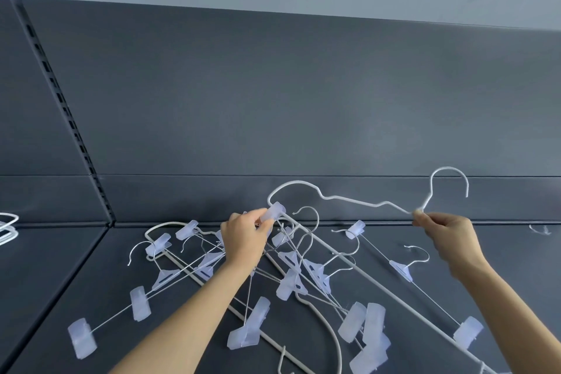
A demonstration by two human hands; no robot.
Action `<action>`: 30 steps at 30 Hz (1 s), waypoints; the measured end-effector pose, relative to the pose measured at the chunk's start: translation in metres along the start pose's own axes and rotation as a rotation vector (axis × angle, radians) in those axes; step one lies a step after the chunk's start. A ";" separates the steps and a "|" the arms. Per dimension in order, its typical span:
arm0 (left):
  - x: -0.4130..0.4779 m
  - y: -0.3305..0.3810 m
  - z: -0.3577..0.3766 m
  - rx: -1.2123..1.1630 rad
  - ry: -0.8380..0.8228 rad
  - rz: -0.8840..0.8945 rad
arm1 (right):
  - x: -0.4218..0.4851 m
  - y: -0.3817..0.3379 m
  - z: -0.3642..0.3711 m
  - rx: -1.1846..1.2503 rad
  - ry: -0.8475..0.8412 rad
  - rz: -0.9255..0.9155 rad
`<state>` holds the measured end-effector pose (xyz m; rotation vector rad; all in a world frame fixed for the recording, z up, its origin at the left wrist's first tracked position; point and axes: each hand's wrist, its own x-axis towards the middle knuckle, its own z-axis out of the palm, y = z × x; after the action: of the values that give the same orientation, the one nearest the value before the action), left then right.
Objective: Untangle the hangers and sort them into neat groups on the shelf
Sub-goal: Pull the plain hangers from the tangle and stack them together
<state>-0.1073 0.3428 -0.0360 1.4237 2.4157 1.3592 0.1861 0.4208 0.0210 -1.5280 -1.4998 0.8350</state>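
Note:
A tangled pile of clip hangers with thin metal rods and translucent pale clips lies on the dark shelf. A white coated wire hanger is lifted above the pile, its hook up at the right. My right hand pinches this hanger at the base of its hook. My left hand pinches a translucent clip that sits by the white hanger's left shoulder. Whether the clip is clamped on that hanger I cannot tell.
Part of a few white hangers shows at the far left edge of the shelf. A small white piece lies at the back right. The shelf's dark back panel rises behind, with a slotted upright at left.

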 end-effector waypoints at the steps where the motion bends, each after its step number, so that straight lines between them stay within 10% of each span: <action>1: 0.001 0.000 0.000 -0.007 0.002 -0.005 | 0.001 -0.002 0.001 0.002 -0.006 -0.002; 19: 0.010 -0.017 -0.022 0.503 0.050 0.189 | -0.002 0.003 -0.001 0.092 0.072 -0.054; 30: -0.003 -0.044 -0.044 0.664 -0.264 -0.058 | 0.000 0.004 -0.003 0.032 0.076 -0.110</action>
<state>-0.1547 0.3027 -0.0406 1.4881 2.8045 0.3101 0.1911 0.4207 0.0188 -1.4244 -1.4940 0.7261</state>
